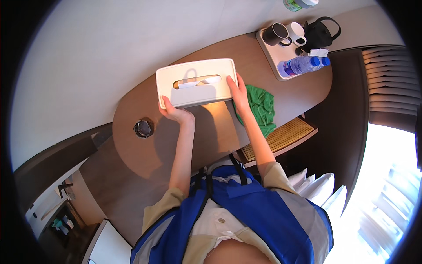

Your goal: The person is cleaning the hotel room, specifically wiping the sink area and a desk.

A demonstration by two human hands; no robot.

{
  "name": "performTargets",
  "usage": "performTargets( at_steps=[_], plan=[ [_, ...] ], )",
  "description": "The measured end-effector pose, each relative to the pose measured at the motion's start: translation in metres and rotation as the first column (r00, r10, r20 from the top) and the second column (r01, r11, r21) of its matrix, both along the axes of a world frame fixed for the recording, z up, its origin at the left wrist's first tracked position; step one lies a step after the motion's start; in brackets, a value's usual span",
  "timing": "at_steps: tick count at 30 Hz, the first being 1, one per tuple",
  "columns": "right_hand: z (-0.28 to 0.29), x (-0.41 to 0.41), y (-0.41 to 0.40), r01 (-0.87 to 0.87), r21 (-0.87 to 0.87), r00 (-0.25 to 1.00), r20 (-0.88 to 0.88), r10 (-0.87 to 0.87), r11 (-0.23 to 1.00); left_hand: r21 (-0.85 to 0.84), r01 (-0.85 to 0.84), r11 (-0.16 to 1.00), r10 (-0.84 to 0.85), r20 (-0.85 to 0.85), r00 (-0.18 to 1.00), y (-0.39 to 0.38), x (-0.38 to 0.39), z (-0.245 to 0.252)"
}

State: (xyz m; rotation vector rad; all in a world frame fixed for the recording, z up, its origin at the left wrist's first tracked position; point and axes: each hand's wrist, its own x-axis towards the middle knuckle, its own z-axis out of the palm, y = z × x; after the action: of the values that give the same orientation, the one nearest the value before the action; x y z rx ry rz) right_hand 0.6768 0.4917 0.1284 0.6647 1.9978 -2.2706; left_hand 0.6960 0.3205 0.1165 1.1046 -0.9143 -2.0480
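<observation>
A cream tissue box (197, 95) with a slot in its top is held up over the brown table (227, 132). White tissue (197, 83) shows in the slot. My left hand (174, 110) grips the box at its near left corner, thumb on top. Around the right end of the box is my right hand (238, 92), its thumb also on top; the fingers beneath are mostly hidden. A crumpled green cloth (262, 105) lies on the table just beside my right wrist. On the left part of the table sits a dark glass ashtray (143, 128).
At the table's far right, a cream tray (268, 57) bears a black mug (275, 34), a white mug (296, 33), a black kettle (318, 34) and plastic water bottles (301, 65). The wall runs along the far edge. A woven cane seat (280, 138) stands at the near side.
</observation>
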Motion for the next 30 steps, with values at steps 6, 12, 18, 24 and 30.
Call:
performTargets(
  at_steps=[6,12,18,24,30],
  plan=[
    [-0.019,-0.041,0.013,-0.013,-0.074,0.999,-0.042,0.010,0.997,0.002,0.061,0.998,-0.061,-0.073,0.995,0.015,-0.009,-0.027],
    [-0.031,-0.080,0.020,-0.093,-0.041,0.993,-0.082,0.089,0.995,-0.233,0.237,0.943,-0.198,0.177,0.964,0.011,-0.008,-0.049],
    [-0.035,-0.103,0.016,-0.178,-0.046,0.983,-0.057,0.176,0.983,-0.291,0.352,0.889,-0.182,0.483,0.857,0.010,-0.006,-0.052],
    [-0.052,-0.104,0.016,-0.185,-0.016,0.983,-0.019,0.184,0.983,-0.395,0.477,0.785,-0.131,0.646,0.752,0.007,-0.003,-0.061],
    [-0.072,-0.110,0.020,-0.207,0.204,0.970,-0.083,0.228,0.957,-0.420,0.585,0.694,-0.116,0.737,0.666,0.006,0.000,-0.054]
  ],
)
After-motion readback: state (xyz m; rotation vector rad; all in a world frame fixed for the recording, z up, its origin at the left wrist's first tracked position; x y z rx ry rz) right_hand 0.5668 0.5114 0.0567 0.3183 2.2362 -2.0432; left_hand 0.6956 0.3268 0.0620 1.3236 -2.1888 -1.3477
